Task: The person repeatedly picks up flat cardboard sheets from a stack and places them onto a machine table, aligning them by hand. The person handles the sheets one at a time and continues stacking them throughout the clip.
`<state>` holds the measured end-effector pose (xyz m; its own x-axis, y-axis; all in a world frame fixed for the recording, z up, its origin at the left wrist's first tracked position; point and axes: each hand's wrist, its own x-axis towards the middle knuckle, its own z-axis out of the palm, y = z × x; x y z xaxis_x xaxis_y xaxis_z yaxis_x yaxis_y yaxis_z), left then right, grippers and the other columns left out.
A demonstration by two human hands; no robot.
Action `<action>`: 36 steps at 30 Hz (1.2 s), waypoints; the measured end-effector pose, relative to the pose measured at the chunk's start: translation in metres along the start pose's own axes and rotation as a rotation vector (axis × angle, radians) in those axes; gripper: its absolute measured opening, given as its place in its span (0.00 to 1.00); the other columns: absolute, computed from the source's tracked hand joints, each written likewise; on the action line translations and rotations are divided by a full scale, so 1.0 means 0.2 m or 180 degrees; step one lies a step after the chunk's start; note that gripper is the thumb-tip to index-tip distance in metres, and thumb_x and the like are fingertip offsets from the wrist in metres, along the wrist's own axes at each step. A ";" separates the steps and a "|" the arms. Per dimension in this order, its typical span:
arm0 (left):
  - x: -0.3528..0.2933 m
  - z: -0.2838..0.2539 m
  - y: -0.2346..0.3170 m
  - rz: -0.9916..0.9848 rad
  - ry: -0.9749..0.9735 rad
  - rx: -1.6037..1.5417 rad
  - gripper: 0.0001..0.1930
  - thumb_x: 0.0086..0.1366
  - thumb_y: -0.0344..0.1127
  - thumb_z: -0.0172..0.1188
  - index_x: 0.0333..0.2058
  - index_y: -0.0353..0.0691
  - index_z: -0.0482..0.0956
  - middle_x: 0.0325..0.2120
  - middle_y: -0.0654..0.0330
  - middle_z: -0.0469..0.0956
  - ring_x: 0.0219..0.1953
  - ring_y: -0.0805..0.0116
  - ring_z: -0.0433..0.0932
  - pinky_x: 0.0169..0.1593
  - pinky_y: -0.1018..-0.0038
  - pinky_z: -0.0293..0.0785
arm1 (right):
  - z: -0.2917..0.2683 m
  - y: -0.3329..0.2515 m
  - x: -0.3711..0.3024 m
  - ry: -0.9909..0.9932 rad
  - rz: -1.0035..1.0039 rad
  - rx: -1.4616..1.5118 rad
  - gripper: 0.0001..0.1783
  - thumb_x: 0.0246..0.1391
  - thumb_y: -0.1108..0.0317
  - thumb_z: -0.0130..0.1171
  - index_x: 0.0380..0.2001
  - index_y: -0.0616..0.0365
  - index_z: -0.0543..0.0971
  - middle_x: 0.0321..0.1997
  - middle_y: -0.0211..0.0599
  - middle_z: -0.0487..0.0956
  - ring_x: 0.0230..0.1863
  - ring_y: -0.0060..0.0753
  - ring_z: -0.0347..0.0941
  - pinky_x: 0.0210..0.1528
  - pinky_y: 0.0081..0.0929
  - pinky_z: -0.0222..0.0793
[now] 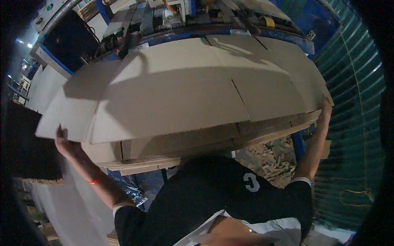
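Over the stack (172, 146), a cardboard sheet (172, 98) runs lengthwise left-right.

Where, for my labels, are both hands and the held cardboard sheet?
Left hand (68, 146), head view: middle of hand.
Right hand (326, 107), head view: middle of hand.
Held cardboard sheet (164, 102), head view: large panel.

Left hand (69, 146) gripping cardboard (172, 96), right hand (326, 108) seemingly too

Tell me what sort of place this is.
Probably a carton-making workshop or factory: a large, slotted cardboard sheet is held over a stack of cardboard, and a blue-framed machine stands just beyond.
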<state>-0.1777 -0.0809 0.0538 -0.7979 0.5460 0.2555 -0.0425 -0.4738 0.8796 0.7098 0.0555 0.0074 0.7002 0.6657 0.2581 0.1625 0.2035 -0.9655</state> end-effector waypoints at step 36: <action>-0.56 0.66 -0.41 0.2423 -0.3598 0.3942 0.32 0.51 0.22 0.51 0.57 0.50 0.64 0.58 0.54 0.60 0.59 0.53 0.60 0.62 0.59 0.55 | 0.99 -0.16 -0.83 -0.3847 -0.3864 -0.3054 0.40 0.39 0.39 0.55 0.55 0.50 0.67 0.62 0.38 0.61 0.62 0.47 0.55 0.62 0.46 0.50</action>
<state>-0.0067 -0.0125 0.0066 0.3289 0.8783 0.3471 0.9226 -0.3773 0.0803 0.4508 0.0812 0.0015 -0.7477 0.6418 0.1704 0.6622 0.7395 0.1208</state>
